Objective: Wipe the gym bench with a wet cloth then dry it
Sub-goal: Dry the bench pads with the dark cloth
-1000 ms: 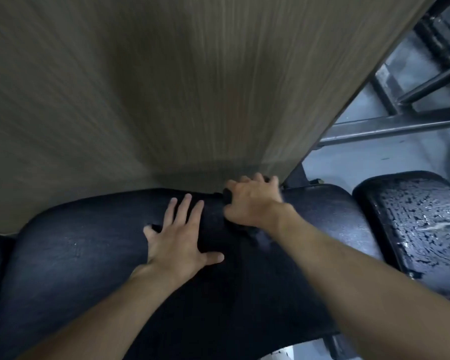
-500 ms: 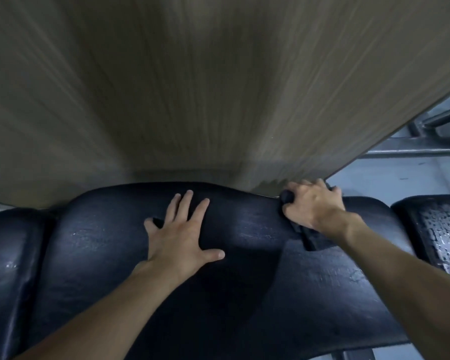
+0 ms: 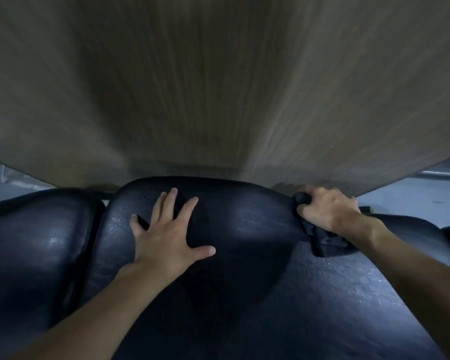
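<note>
On the black padded vinyl bench surface (image 3: 244,255): left hand (image 3: 164,237) pressed flat, fingers spread, grasping nothing; right hand (image 3: 327,206) clenched on a dark crumpled cloth (image 3: 322,237) at the far edge, against a wood-grain wall panel (image 3: 218,87).

No text, label, brand, number or sign can be read anywhere.

A gym: a black padded vinyl bench (image 3: 244,281) stands against a brown wood-grain wall panel (image 3: 218,87), a second black pad (image 3: 37,242) alongside, on pale grey concrete floor (image 3: 413,201).
</note>
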A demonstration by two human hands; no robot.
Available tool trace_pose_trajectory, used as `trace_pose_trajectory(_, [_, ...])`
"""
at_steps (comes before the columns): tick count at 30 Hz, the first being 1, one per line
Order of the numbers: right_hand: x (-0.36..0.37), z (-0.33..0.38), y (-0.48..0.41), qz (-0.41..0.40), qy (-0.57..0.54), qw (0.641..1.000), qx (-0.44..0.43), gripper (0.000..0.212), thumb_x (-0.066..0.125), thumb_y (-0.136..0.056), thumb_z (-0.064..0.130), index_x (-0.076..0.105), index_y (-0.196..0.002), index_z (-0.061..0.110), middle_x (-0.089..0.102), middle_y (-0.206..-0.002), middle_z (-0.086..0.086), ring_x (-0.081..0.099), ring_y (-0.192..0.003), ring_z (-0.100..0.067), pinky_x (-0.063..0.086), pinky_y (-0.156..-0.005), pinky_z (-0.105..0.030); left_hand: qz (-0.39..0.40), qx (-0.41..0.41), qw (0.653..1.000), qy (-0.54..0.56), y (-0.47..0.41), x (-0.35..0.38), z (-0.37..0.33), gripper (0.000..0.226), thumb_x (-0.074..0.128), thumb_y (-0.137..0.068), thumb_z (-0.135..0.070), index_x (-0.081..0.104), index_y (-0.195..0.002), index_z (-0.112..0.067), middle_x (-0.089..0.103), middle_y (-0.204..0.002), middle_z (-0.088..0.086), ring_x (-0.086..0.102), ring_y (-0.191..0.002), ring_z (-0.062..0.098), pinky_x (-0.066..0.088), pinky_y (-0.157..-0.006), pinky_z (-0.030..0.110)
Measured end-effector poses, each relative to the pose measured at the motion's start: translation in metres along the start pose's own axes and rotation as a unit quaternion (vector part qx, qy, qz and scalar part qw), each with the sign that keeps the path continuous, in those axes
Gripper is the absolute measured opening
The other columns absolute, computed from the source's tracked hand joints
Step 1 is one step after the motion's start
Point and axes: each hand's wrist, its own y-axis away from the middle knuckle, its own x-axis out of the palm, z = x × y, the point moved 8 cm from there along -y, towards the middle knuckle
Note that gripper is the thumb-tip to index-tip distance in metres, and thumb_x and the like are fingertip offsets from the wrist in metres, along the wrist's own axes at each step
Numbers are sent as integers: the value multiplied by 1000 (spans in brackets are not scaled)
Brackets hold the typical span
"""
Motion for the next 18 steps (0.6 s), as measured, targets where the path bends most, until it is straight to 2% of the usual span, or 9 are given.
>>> trace_pose_trajectory(7, [4, 110, -13, -11, 17, 998, -55, 47, 50, -86, 35, 49, -133, 39, 57, -131, -2, 43, -127, -30, 32, -102, -51, -10, -15, 1000, 18, 4, -6, 42, 107, 58, -67, -82, 0, -150, -46, -20, -161, -5, -19, -148, 14, 10, -115, 62])
trace_pose_trajectory(10, [9, 164, -17, -4, 57, 993, -103, 45, 47, -88, 37, 48, -133, 38, 52, -137, 1, 40, -130, -29, 30, -102, -55, -19, -29, 999, 33, 8, -10, 69, 106, 59, -68, -80, 2, -151, -44, -18, -162, -2, -13, -149, 16, 9, -118, 54])
trace_pose_trajectory(14, [21, 225, -16, -4, 91, 985, -148, 35, 46, -88, 37, 52, -122, 36, 53, -132, 1, 42, -127, -29, 31, -95, -53, -41, -30, 996, 78, 17, -13, 97, 106, 61, -70, -77, 4, -151, -40, -15, -162, -3, -9, -149, 16, 11, -120, 45])
trace_pose_trajectory(18, [29, 264, -12, -13, 117, 979, -166, 35, 42, -92, 40, 51, -125, 34, 53, -133, 0, 41, -127, -30, 31, -97, -55, -64, -38, 993, 87, 27, -10, 119, 108, 59, -72, -77, 4, -154, -33, -4, -163, 1, 1, -149, 21, 15, -119, 40])
